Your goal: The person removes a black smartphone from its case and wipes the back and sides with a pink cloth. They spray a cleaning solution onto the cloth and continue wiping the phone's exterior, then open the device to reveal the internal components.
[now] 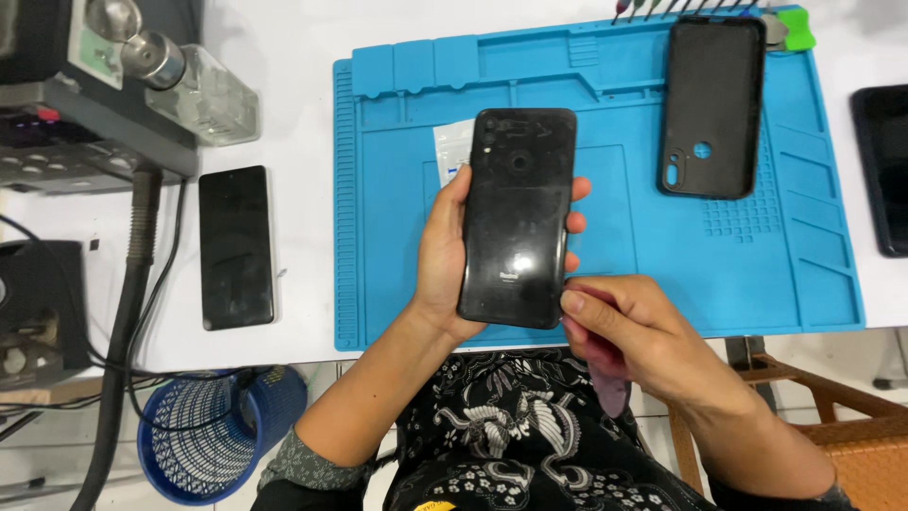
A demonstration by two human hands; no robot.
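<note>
A white desk [293, 95] carries a blue repair mat [757, 255], a dark phone [236, 248] left of the mat, another dark phone [884, 170] at the right edge, and a glass jar [203, 95] far left.

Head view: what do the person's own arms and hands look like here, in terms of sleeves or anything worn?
Both hands are bare, with no gloves, rings or watch visible. The left hand has a forearm bare up to a grey-green patterned sleeve cuff pushed back near the elbow. The right hand has a bare forearm too; only a sliver of similar sleeve shows at the frame's bottom edge. No cables or markings.
</note>
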